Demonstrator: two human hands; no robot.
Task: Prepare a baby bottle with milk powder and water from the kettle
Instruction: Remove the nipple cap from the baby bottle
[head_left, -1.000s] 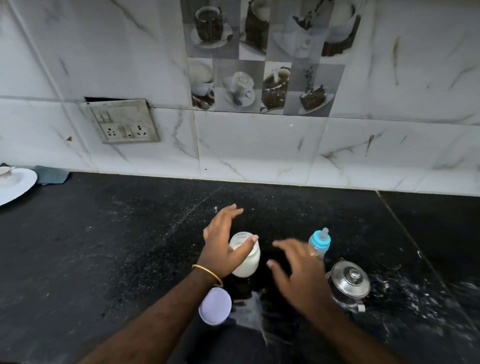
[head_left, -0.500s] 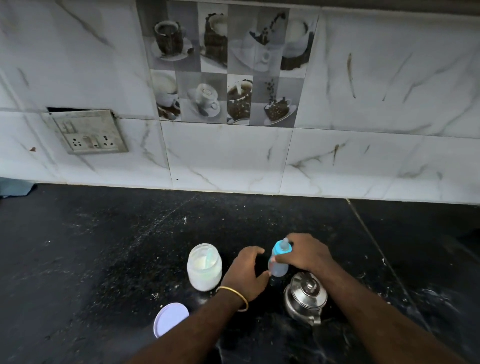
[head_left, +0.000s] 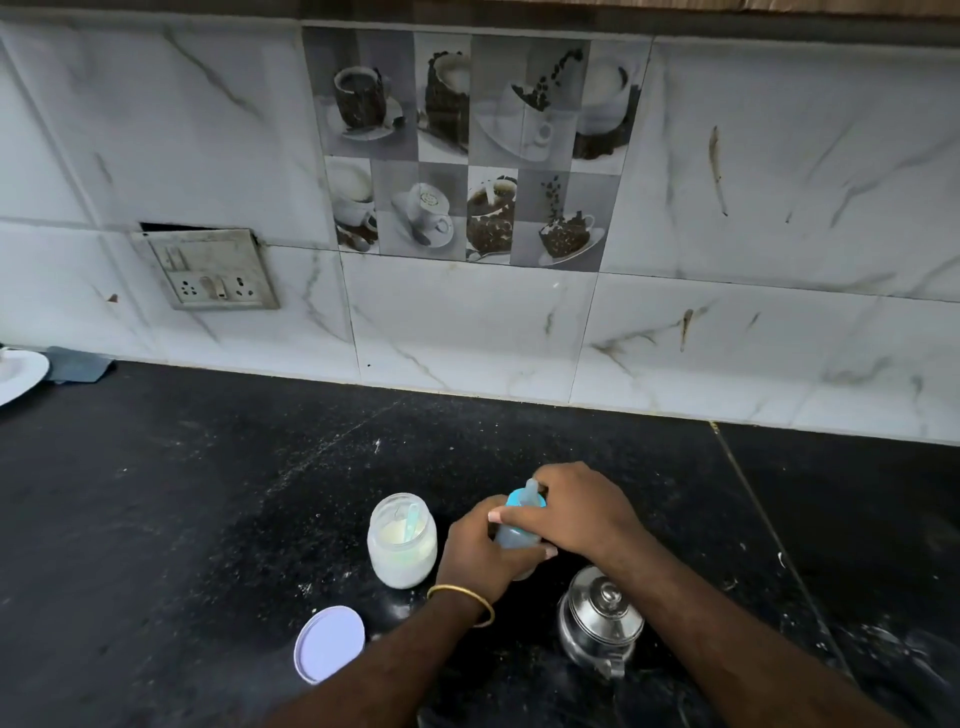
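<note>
Both hands meet on the baby bottle (head_left: 514, 535), seen from the head camera. Left hand (head_left: 480, 553) wraps its lower body; right hand (head_left: 576, 512) curls over the blue cap (head_left: 522, 500). It stands upright on the black counter (head_left: 208, 493), between the open powder jar (head_left: 401, 540) and steel kettle (head_left: 600, 621). Unscrewing likely comes next.

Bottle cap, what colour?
Bright blue, with a pale translucent teat on top; the cap shows best in the head view, just under the right hand.
</note>
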